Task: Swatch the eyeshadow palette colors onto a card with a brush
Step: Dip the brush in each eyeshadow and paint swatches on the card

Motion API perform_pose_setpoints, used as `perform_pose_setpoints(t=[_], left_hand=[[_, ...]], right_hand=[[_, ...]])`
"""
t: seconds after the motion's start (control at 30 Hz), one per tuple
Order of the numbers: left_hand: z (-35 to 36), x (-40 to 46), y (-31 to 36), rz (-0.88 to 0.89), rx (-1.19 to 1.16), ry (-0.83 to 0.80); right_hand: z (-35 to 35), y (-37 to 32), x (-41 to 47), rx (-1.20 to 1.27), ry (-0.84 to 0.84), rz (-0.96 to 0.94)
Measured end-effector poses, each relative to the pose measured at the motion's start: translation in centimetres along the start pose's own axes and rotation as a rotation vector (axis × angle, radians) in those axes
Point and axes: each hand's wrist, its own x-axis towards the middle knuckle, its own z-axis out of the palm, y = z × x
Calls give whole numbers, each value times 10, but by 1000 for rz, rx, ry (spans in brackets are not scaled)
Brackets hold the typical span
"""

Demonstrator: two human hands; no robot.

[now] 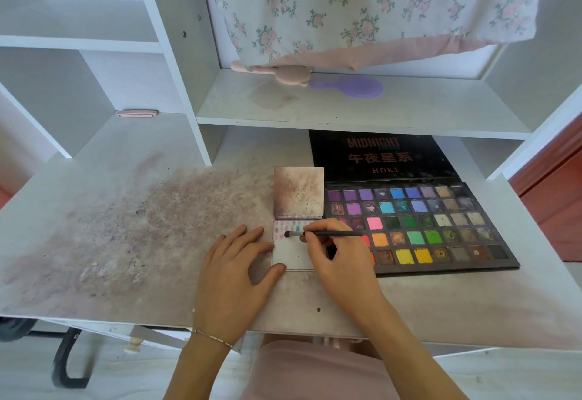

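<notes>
The right hand [338, 258] pinches a thin black brush [324, 234], hiding part of the open multicoloured eyeshadow palette [441, 229]. The left hand [234, 269], fingers relaxed, presses the small white card [294, 256]. Its swatches are blurred.

Palette [419, 226] pans — purples, blues, greens, yellows; black lid [378, 155].

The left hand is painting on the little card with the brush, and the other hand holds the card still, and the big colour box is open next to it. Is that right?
Almost. The head view shows the right hand holding the brush, its tip on the card. The left hand is the one steadying the card with straight fingers. The rest is right: the eyeshadow palette lies open beside the card.
</notes>
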Motion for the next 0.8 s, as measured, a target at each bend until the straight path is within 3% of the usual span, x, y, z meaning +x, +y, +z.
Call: perform_pose_setpoints(t=[0.8], left_hand=[[0, 0, 0, 8, 17, 4]], right_hand=[[0, 2, 0, 4, -4, -28]])
